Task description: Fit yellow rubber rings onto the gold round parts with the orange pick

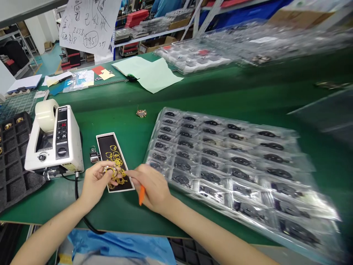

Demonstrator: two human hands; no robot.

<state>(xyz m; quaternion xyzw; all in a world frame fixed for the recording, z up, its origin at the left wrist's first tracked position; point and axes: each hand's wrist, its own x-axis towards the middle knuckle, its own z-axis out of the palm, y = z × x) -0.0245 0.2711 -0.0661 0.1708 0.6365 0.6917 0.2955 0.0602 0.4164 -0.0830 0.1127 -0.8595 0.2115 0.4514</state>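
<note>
One gold ring (109, 170) pinched above a black card (108, 144)

The left hand (95, 182) holds the ring over the lower part of the card, its thumb and fingertips pressed together on the rim. The right hand (153, 187) comes in from the right with its index finger stretched toward the ring; whether that fingertip touches it is hard to tell. Its other fingers curl around an orange pick (141, 195), which sticks out below the hand.

The card lies on a green mat (116, 105), its face covered by a tangle of gold loops (117, 162). A steel clip (94, 154) sits just left of the card, and beyond it stands a white tape dispenser (53, 141), its red display lit and a tape roll (46, 115) on top. A foam tray (13, 158) at the far left has gold parts in some of its pockets. A loose gold piece (141, 113) rests on the mat beyond the card.

To the right, a plastic blister tray (228, 173) holds rows of dark oval parts, its corner near the right hand. Pale green sheets (146, 73) lie farther along the bench.
</note>
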